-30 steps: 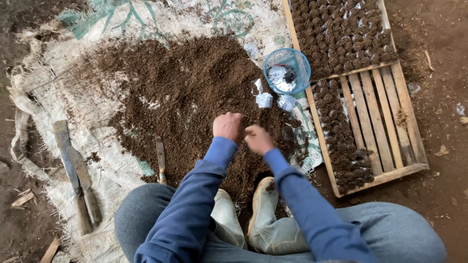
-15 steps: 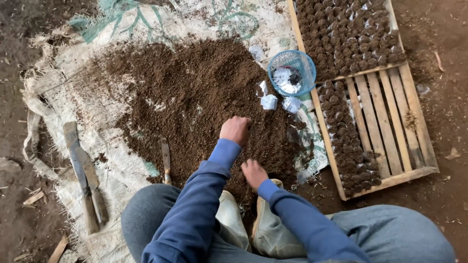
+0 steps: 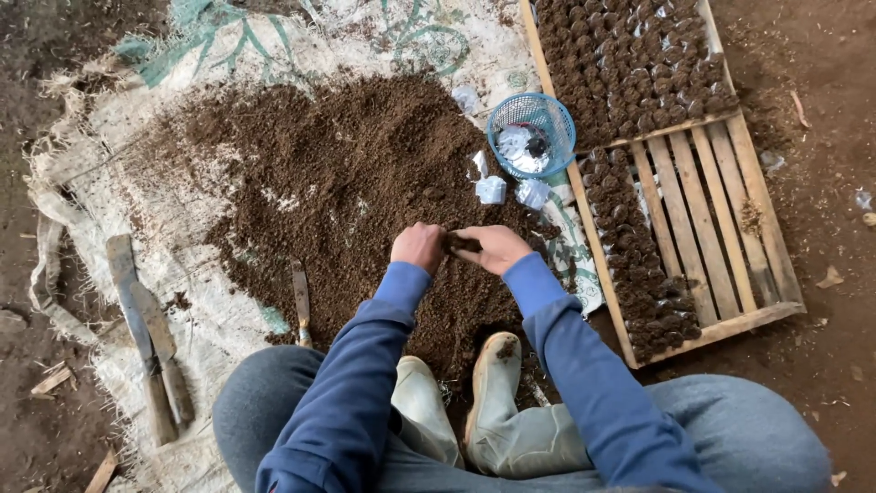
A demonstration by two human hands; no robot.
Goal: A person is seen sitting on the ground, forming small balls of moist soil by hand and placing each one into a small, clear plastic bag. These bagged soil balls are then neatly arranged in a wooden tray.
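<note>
My left hand (image 3: 418, 246) and my right hand (image 3: 495, 248) meet over the near edge of a big pile of dark soil (image 3: 338, 173). Pinched between them is a small soil-filled bag (image 3: 462, 243), gripped by the fingers of both hands. The bag is mostly hidden by my fingers. Both arms are in blue sleeves. A round blue basket (image 3: 531, 128) with crumpled clear plastic bags stands just beyond the pile, with a few loose bags (image 3: 493, 188) lying beside it.
A slatted wooden tray (image 3: 721, 210) on the right holds rows of soil-filled bags (image 3: 630, 64). The soil lies on a woven sack (image 3: 119, 183). Two long blades (image 3: 141, 319) lie at the left, a small knife (image 3: 300, 297) nearer. My pale boots (image 3: 493, 402) sit below the hands.
My right hand has moved forward from near my boots to join the left hand. Both now close on the small soil-filled bag at the pile's near edge.
</note>
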